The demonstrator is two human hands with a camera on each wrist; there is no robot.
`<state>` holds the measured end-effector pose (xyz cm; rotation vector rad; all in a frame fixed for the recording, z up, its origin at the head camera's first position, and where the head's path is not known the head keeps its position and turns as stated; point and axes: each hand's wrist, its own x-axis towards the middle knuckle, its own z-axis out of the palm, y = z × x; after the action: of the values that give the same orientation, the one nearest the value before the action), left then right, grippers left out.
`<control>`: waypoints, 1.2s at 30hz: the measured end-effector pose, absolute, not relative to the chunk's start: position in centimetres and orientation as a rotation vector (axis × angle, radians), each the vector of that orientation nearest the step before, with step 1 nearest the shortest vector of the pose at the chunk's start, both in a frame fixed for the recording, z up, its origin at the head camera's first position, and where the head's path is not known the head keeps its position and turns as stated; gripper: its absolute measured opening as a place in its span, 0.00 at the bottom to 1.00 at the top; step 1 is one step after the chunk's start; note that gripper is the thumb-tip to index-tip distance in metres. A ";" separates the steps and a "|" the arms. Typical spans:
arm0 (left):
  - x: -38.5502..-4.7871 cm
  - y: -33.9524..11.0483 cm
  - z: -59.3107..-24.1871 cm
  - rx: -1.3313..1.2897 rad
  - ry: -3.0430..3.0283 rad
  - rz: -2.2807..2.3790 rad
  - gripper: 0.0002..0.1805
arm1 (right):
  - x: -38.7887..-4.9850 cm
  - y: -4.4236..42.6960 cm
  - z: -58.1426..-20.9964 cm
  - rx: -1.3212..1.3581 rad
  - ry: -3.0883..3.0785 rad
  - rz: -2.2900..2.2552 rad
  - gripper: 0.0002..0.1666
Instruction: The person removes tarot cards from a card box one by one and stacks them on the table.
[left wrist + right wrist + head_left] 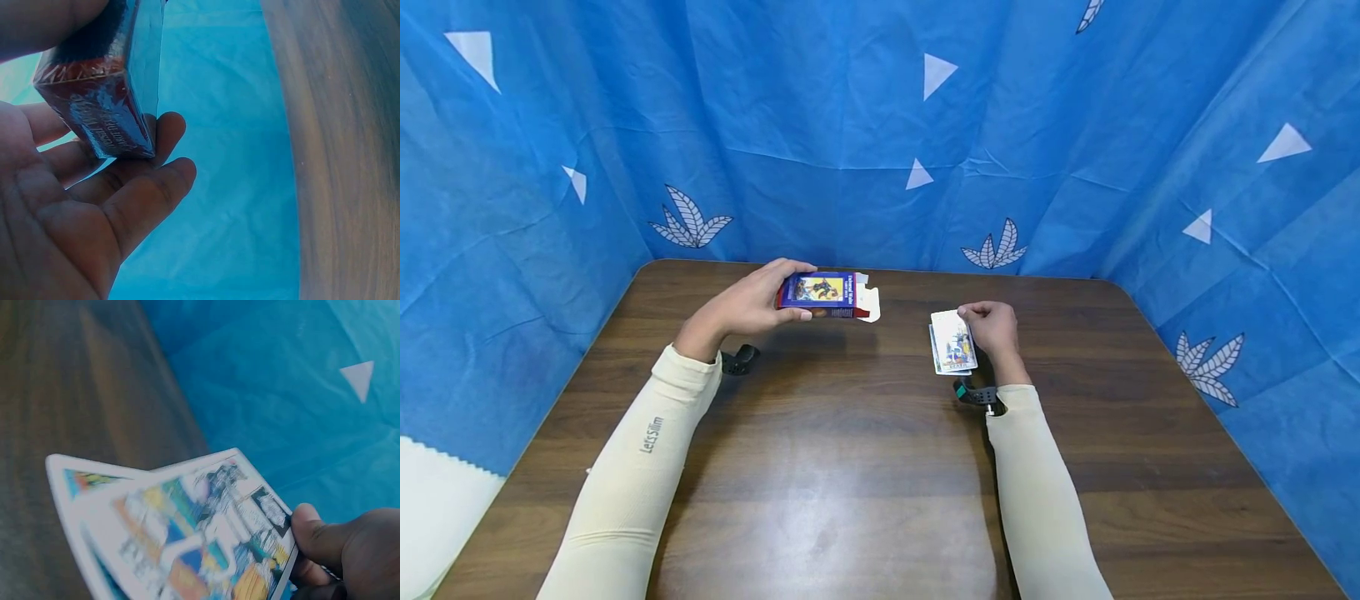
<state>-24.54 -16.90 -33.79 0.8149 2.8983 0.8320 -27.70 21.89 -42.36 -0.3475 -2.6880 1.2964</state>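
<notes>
A blue and red tarot card box (817,289) is held in my left hand (748,302), thumb on one long side and fingers on the other. Its white end flap (870,304) hangs open toward the right. In the left wrist view the box's closed end (103,119) faces the camera. My right hand (994,331) pinches a few picture cards (953,343) at their edge between thumb and fingers. Seen from the right wrist, the front card (206,531) overlaps another card (75,487) that is fanned out slightly behind it. The inside of the box is hidden.
Beneath both hands is a brown wooden table (820,467). A blue curtain (842,125) with white triangles and leaf prints stands along the table's back and sides. Black straps (976,393) sit at the wrists. A white cloth edge (437,508) shows at the lower left.
</notes>
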 end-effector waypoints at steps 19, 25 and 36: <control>-24.4 -16.9 -33.5 0.784 2.878 0.843 0.39 | -27.3 20.7 -44.2 -0.391 -2.802 0.979 0.14; -24.3 -17.1 -33.9 0.772 2.869 0.846 0.39 | -27.1 20.6 -44.3 -0.376 -2.794 0.973 0.15; -24.4 -17.1 -33.6 0.806 2.862 0.860 0.39 | -25.3 15.4 -37.3 0.198 -2.590 1.562 0.19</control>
<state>-24.41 -17.11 -33.60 0.8055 2.8621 0.8599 -25.34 15.42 -37.34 0.1980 -2.5898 1.5615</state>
